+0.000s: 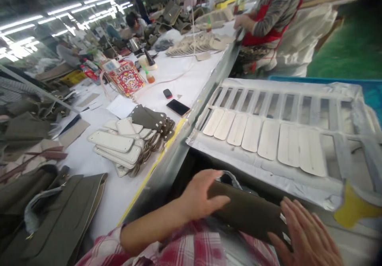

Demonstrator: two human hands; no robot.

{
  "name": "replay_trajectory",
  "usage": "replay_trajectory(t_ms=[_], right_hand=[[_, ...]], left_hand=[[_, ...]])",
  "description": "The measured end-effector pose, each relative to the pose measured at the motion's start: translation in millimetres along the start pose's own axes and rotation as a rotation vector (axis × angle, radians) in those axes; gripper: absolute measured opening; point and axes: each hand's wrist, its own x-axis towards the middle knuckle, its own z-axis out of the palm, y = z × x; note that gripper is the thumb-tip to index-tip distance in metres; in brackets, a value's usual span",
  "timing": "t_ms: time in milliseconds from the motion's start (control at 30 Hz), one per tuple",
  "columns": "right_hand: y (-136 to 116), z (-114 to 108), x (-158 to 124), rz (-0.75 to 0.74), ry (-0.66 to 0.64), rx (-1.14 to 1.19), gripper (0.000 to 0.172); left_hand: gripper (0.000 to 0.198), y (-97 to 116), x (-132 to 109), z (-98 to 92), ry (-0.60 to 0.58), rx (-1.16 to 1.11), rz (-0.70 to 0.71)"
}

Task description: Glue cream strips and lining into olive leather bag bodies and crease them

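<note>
A dark olive bag (250,208) lies tilted across my lap, below the table edge. A pale wrapped handle (232,178) loops up behind its upper edge. My left hand (198,194) is at the bag's left end, thumb stretched over its face and apart from the index finger; the other fingers are mostly hidden. At the right end, my right hand (310,234) lies with fingers stretched and thumb spread. Small white pieces (283,218) show beside its fingers. Neither hand visibly closes round the bag.
Left, the white table (110,196) bears stacked cream tags (112,140), dark tags (149,118), a phone (178,107) and another olive bag (62,218). A slatted rack (221,154) holding cream pieces (250,134) stands right. A person in a red apron (265,27) works beyond.
</note>
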Motion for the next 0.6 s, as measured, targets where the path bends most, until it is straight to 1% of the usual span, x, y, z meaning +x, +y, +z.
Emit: replay_trajectory(t_ms=[33,67,100,133,167,200,267,400,500,600], right_hand=[[-13.1,0.5,6.2,-0.129,-0.024,-0.045,0.073],[-27.2,2.4,13.0,-0.238,-0.048,-0.081,0.073],[-41.1,5.8,20.2,-0.314,-0.066,-0.11,0.072],[-54.1,10.4,27.4,-0.355,-0.08,-0.126,0.07],[-65.6,15.8,34.4,-0.368,-0.092,-0.131,0.068],[-75.4,21.5,40.9,-0.368,-0.102,-0.125,0.068],[-90.9,32.3,52.5,-0.369,-0.125,-0.098,0.07],[-114.7,48.5,70.2,-0.428,-0.172,-0.086,0.072],[-128.8,55.6,78.0,-0.423,-0.186,-0.101,0.073],[-132.8,54.1,78.7,-0.397,-0.215,-0.105,0.077]], left_hand=[[0.058,-15.6,-8.6,-10.9,0.078,-0.06,-0.146],[0.056,-31.9,-15.9,-18.2,0.089,-0.161,-0.267],[0.053,-47.5,-21.5,-22.2,0.06,-0.283,-0.351],[0.051,-61.2,-25.3,-23.8,0.011,-0.397,-0.394],[0.05,-72.2,-27.3,-24.0,-0.039,-0.489,-0.401],[0.048,-79.9,-28.0,-23.9,-0.076,-0.547,-0.383],[0.047,-86.9,-26.7,-25.5,-0.107,-0.566,-0.322],[0.043,-87.2,-21.2,-38.3,-0.153,-0.5,-0.212],[0.041,-89.8,-19.4,-45.5,-0.134,-0.468,-0.148],[0.04,-91.3,-20.3,-43.9,-0.114,-0.446,-0.108]])
